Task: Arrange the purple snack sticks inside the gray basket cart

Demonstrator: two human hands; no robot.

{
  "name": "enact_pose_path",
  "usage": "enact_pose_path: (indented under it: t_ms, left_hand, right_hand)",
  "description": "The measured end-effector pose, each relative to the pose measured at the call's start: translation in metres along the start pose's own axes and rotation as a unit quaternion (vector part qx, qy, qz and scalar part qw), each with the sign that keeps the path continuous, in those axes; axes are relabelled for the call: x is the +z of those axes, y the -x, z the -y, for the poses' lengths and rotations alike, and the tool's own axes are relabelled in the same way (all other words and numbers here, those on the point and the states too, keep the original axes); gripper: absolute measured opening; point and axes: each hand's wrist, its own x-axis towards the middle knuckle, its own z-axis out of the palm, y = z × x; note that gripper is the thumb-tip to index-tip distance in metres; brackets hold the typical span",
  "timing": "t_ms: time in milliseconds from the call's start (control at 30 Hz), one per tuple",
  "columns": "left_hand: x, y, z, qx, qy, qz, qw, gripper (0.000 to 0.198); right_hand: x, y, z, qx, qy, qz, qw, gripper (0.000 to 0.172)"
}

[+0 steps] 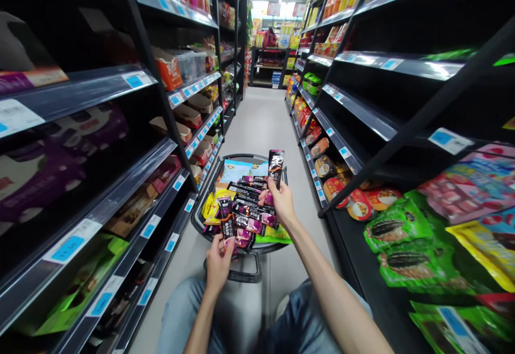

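While both hands grip dark packets, left [219, 260] and right [279, 198], stocked shelves [161, 145] flank the basket [241, 268].

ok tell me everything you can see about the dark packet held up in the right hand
The dark packet is a slim, glossy pouch, black with a pink-purple band and pale print too small to read. It looks like thin plastic film, sealed and flat. It stands upright, pinched at its lower end by the right hand, raised above a black shopping basket heaped with similar packets. Nothing else touches it. The left hand grips another like it lower down.
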Motion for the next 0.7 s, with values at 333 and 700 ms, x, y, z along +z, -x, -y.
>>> enact_pose_path:
  t_ms: [333, 700]
  left_hand:
    - [0.0027, 0.0032, -0.0015, -0.001, 0.004, -0.005, 1.0, 0.041]
    - [0.0012, 0.0049, -0.0019, 0.021, -0.032, 0.0, 0.999, 0.034]
  right_hand:
    - [-0.001, -0.0005, -0.0026, -0.001, -0.008, 0.016, 1.0, 0.052]
    - [-0.0004, 0.0018, 0.0011, -0.001, -0.042, -0.011, 0.999, 0.058]
